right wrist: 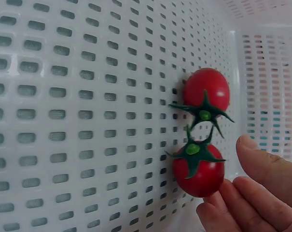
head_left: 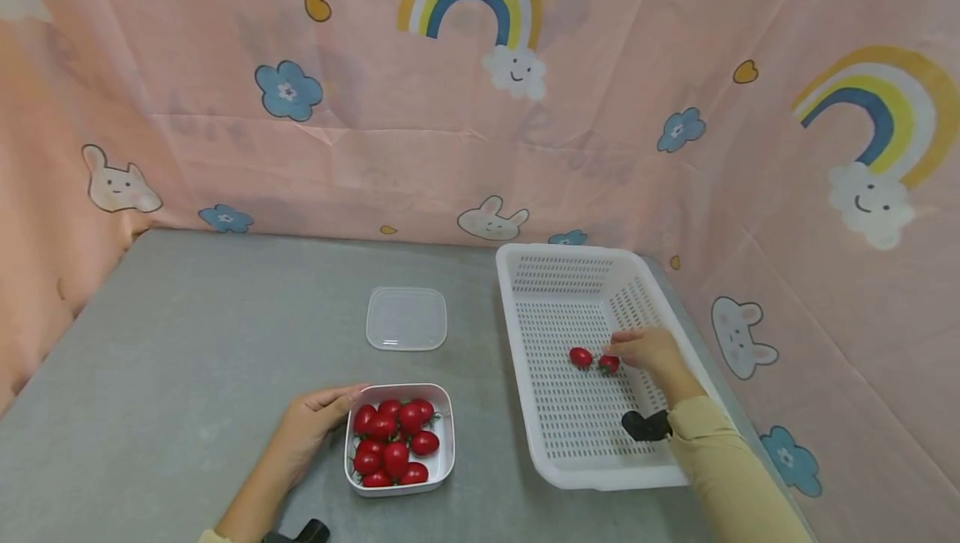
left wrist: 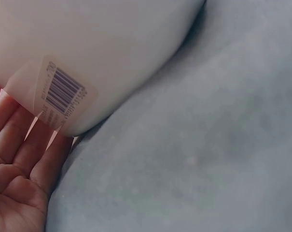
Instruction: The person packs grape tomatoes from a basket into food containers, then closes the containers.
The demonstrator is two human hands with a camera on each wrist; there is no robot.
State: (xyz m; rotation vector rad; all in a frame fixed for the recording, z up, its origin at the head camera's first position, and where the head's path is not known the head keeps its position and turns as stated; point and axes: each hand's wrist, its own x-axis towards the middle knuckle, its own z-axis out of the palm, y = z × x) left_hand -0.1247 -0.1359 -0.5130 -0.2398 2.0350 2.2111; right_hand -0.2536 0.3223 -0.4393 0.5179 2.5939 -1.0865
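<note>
My left hand (head_left: 318, 418) rests against the left side of a small white container (head_left: 452, 451) of cherry tomatoes (head_left: 396, 458). In the left wrist view, its fingers (left wrist: 22, 130) lie nearly straight along the container's wall, beside a barcode label (left wrist: 63, 92). Inside a white perforated basket, my right hand (head_left: 648, 353) reaches to the nearer of two cherry tomatoes. Its fingertips lie right at that tomato (right wrist: 199, 169), while the thumb (right wrist: 261, 162) stands apart from it. The other tomato (right wrist: 207, 89) lies close by, green stems facing each other.
The large white basket (head_left: 525, 410) stands on the right of the grey table (head_left: 187, 360). Behind the container lies a clear plastic lid (head_left: 407, 320). A pink patterned curtain (head_left: 360, 160) hangs along the back and both sides.
</note>
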